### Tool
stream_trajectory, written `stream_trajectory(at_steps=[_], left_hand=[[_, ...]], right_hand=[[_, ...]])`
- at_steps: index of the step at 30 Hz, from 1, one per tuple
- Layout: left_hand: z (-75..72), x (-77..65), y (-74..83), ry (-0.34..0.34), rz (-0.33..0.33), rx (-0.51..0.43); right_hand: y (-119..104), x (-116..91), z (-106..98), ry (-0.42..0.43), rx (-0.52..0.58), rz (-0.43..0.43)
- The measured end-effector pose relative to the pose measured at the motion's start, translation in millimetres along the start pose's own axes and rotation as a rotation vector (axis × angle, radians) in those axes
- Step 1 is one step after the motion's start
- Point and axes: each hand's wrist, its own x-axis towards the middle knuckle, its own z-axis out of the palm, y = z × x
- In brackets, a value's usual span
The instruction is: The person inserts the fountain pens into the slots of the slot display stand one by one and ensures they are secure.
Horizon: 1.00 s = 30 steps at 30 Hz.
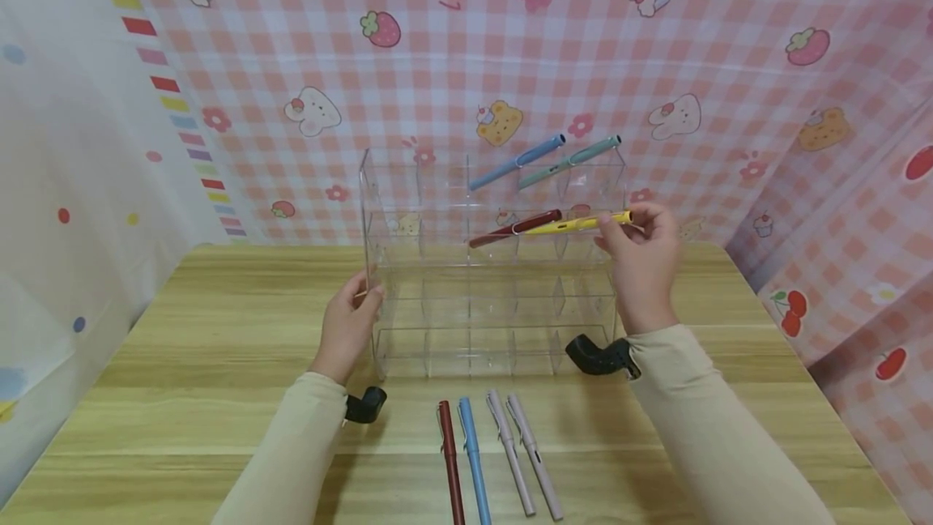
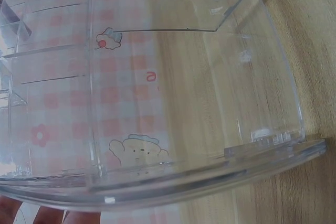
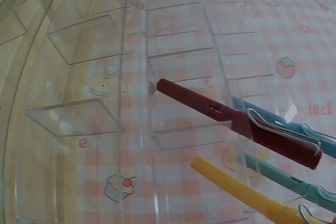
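Note:
A clear acrylic rack [image 1: 445,290] with divided tiers stands upright on the table. My left hand [image 1: 348,322] holds its left side edge; in the left wrist view only fingertips [image 2: 50,216] show below the rim. My right hand [image 1: 645,266] pinches a yellow pen [image 1: 579,224] near its capped end, its other end over the second tier. Beside it a dark red pen [image 1: 516,228] lies slanted in that tier. On the top tier rest a blue pen [image 1: 519,162] and a green pen [image 1: 572,161], both with caps toward the upper right.
In front of the rack, a dark red pen [image 1: 451,460], a light blue pen [image 1: 475,460] and two pale lilac pens [image 1: 512,452] lie on the wooden table [image 1: 219,395]. A pink checked cloth [image 1: 291,31] hangs close behind the rack. Each wrist wears a black camera [image 1: 598,355].

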Motion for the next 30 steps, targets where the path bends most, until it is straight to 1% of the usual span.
stream_trajectory(at_steps=[6,13,20,30], left_hand=[[-0.4,0.2,0.2,-0.001,-0.002,-0.005],[-0.4,0.9,-0.5,-0.001,-0.007,-0.013],[-0.3,1.3,-0.5,0.0,-0.013,-0.012],[-0.7,0.9,-1.0,-0.003,-0.004,-0.004]], right_hand=[[3.7,-0.7,4.5,-0.025,-0.029,0.03],[5.0,-0.5,6.7,-0.063,-0.072,0.033],[8.4,1.9,8.1,-0.059,-0.094,0.031],[9.7,2.6,8.4,-0.058,-0.137,0.025]])
